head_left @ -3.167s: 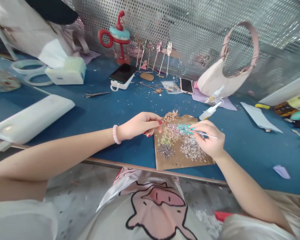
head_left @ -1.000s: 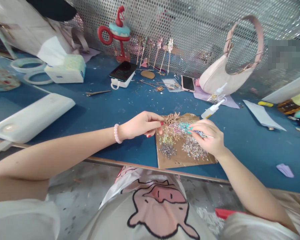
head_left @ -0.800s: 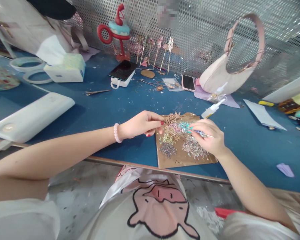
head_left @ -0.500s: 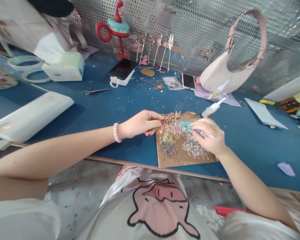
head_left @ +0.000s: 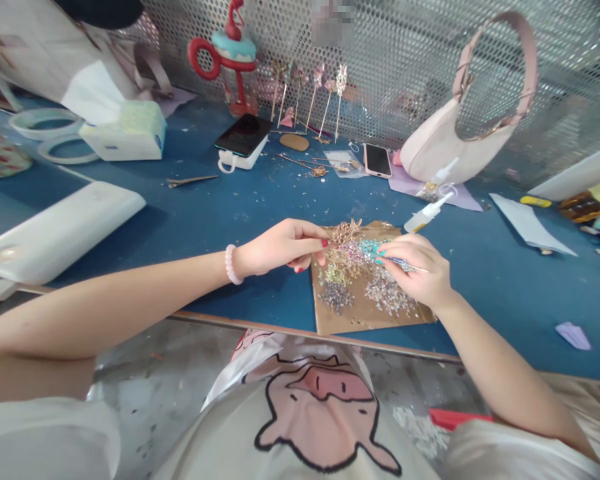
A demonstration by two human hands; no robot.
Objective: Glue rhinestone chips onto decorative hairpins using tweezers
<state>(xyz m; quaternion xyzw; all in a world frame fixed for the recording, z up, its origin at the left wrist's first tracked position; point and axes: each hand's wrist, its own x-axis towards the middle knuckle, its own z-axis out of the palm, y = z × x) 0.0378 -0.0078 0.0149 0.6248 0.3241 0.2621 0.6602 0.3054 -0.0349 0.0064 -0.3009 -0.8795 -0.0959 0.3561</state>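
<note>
My left hand (head_left: 290, 247) pinches a gold-coloured openwork metal ornament (head_left: 346, 231) by its thin stem, above the far left part of a piece of cardboard (head_left: 350, 325). In my right hand (head_left: 420, 270) is a thin pen-like tool (head_left: 406, 265), its tip down near the turquoise gems (head_left: 369, 249). Other small gems lie in piles on the cardboard: dark grey ones (head_left: 337, 299), yellow-green ones (head_left: 336, 275) and clear ones (head_left: 389, 293). The fingers of my right hand partly hide the tool.
A glue bottle (head_left: 427, 215) lies beyond my right hand. Farther back are a phone (head_left: 378, 160), a pink handbag (head_left: 430, 150), a power bank under another phone (head_left: 244, 135) and a red-handled cup (head_left: 240, 83). Tweezers (head_left: 193, 180), a tissue box (head_left: 130, 137) and a white case (head_left: 65, 230) are at left.
The view has shifted very slightly. Both hands keep nearly the same place and grip, with the right hand's tool still near the turquoise gems.
</note>
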